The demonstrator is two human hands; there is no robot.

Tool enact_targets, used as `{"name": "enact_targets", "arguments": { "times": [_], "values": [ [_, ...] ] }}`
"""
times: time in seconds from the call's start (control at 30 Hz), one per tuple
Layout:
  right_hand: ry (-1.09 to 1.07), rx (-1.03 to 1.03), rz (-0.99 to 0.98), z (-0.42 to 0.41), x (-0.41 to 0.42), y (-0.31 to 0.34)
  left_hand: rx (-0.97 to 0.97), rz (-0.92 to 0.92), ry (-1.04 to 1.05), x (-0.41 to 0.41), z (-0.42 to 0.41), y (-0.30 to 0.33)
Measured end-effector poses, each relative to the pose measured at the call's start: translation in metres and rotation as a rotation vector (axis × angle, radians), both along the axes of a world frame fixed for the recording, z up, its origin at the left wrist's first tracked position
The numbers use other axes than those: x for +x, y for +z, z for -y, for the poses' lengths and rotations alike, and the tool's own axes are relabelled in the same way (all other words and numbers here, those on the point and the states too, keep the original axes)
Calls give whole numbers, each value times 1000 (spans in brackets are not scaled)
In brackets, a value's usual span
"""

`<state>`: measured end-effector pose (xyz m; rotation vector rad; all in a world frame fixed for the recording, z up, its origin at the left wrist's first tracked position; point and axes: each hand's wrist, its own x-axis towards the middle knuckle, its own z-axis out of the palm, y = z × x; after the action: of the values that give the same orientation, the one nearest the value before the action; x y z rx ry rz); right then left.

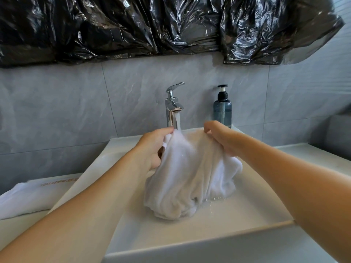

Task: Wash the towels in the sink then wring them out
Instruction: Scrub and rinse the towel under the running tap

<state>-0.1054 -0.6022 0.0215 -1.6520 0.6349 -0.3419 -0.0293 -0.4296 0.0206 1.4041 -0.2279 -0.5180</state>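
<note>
Head view: a person stood over a white rectangular sink (247, 221), both bare forearms reaching in.
Towel: a white towel (188, 177) hung bunched between the two hands, its upper edge stretched under the tap and its lower folds resting on the sink floor, near the middle of the basin.
Left hand: the left hand (152, 149) held the towel's left upper edge, fingers curled and clamped on the cloth.
Right hand: the right hand (220, 137) gripped the right upper edge, fingers bent over and pinching the fabric.
Faucet: a chrome faucet (173, 105) stood at the back of the sink, its lever raised, water running down onto the towel between the hands.
Soap: a blue-grey pump bottle (222, 109) stood just right of the faucet.
Left tabletop: another white towel (22, 198) lay beside the sink.
Wall: crumpled black plastic sheeting (152, 25) hung above grey tiles.
</note>
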Motion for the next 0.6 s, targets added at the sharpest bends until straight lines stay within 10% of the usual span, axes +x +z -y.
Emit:
{"name": "enact_targets", "arguments": {
  "times": [0.13,0.6],
  "values": [
    [243,-86,-127,6,-2,-1,-8,-43,-119,0,-3,-1],
    [14,-316,152,-2,12,-5,-109,178,3,-9,6,-4]
  ]
}}
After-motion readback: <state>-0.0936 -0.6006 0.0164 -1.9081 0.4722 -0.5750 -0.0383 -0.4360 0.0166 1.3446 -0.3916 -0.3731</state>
